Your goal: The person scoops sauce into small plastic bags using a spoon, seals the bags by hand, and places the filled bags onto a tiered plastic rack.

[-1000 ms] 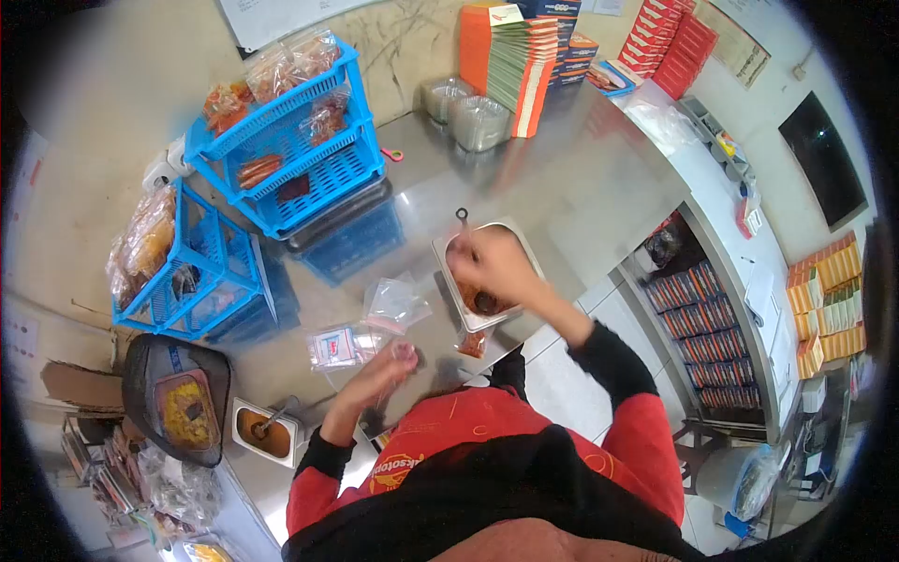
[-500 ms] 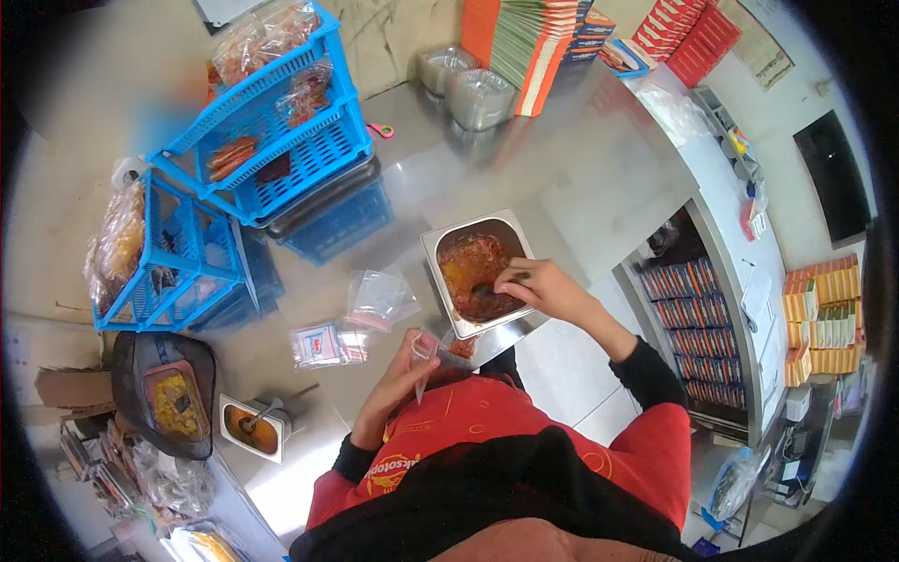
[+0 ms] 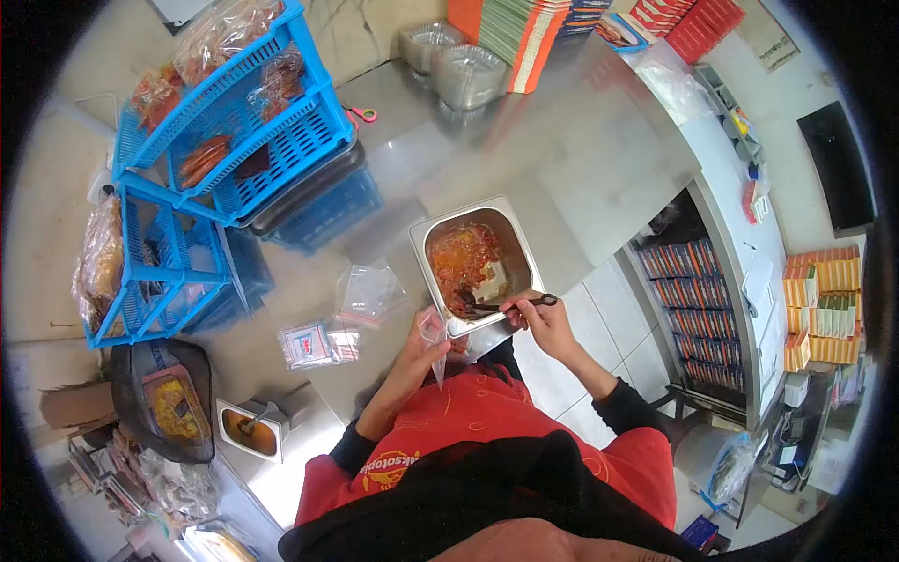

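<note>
In the head view, a steel food pan (image 3: pixel 420 245) holds chunky red-orange sauce (image 3: pixel 459 258), with part of its bottom bare. My right hand (image 3: pixel 548 330), at the pan's near right corner, is closed on the handle of a dark spoon (image 3: pixel 542 301). The spoon's head dips into the sauce at the near left. Left of the pan's near corner, my left hand (image 3: pixel 417 354) pinches a small clear plastic bag (image 3: pixel 433 330), which hangs down in front of my red shirt.
Flat clear zip bags (image 3: pixel 372 292) and small printed packets (image 3: pixel 309 346) lie left of the pan. Blue baskets (image 3: pixel 281 173) with bagged food stand farther left. A smaller pan of orange sauce (image 3: pixel 251 431) sits at lower left. Clear tubs (image 3: pixel 468 80) and pink scissors (image 3: pixel 363 114) are at the back.
My right hand has drawn back from inside the pan to its near right corner, bringing the spoon's handle out over the rim. My left hand with the bag has come nearer the pan.
</note>
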A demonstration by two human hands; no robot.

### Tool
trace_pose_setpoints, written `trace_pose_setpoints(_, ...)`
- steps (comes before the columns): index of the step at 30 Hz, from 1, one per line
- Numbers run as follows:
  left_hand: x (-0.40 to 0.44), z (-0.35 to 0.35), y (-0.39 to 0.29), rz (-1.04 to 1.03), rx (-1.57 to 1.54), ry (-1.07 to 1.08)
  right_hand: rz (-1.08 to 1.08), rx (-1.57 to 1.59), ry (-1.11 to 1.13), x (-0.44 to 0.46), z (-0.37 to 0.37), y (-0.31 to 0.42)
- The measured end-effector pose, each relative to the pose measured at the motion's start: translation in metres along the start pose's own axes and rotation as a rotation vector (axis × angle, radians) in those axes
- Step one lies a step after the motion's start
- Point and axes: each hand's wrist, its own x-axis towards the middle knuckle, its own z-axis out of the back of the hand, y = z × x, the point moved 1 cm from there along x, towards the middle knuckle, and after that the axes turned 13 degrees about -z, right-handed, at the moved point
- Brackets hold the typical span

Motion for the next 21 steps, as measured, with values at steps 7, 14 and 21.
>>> trace_pose_setpoints(7,0.000,-0.006,-0.008,-0.020,-0.019,0.017,-0.104,0.329,-0.257,-0.003,-0.007,-0.014)
trace_pose_setpoints(14,-0.002,-0.011,-0.009,-0.034,-0.022,0.008,-0.045,0.359,-0.343,-0.020,-0.006,-0.009)
trace_pose_setpoints(21,-0.002,-0.021,-0.022,-0.004,-0.061,0.041,0.166,0.103,-0.220,-0.033,-0.029,0.002)
